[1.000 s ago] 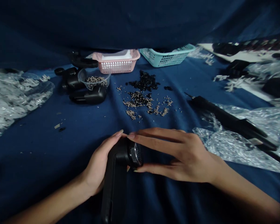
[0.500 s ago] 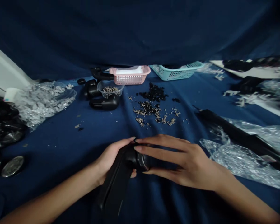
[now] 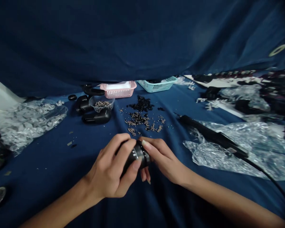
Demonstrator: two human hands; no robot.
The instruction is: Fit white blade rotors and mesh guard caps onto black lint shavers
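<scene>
A black rounded device (image 3: 136, 154) with small white marks is held between both hands, low in the middle of the head view. My left hand (image 3: 111, 167) wraps round its body from the left, thumb along the near side. The fingers of my right hand (image 3: 162, 158) close on the ring at its right end, thumb on top. The far side of the device is hidden by my fingers. Beyond the hands lie loose small screws (image 3: 136, 118) and a heap of small black parts (image 3: 142, 104) on the blue cloth (image 3: 90, 174).
A clear bowl of screws (image 3: 102, 104) stands among black housings (image 3: 97, 117). Behind are a pink basket (image 3: 120, 92) and a teal basket (image 3: 160, 86). A corded black tool (image 3: 211, 134) lies on plastic wrap at right; a bag of whitish parts (image 3: 33, 120) is at left.
The black device has been turned, so its long part no longer points towards me. My left hand now covers its top, and my right fingers have closed on its end. The view has shifted right.
</scene>
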